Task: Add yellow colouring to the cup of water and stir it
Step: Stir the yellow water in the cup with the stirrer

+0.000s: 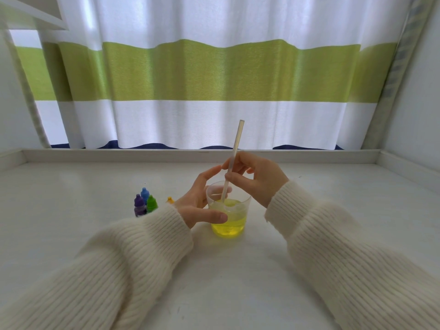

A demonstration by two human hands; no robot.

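Note:
A clear plastic cup (234,222) stands on the white table, about half full of yellow water. My left hand (198,203) wraps around the cup's left side, thumb on its front wall. My right hand (256,178) pinches a pale straw (235,148) between thumb and fingers just above the cup. The straw leans to the right, and its lower end dips into the yellow water. The orange-yellow cap of a colouring bottle (169,200) peeks out behind my left wrist; the rest of the bottle is hidden.
Three small colouring bottles, purple (139,206), blue (144,192) and green (151,204), stand together left of the cup. A raised white ledge (119,154) borders the table's far side, with a white and green curtain (214,75) behind it.

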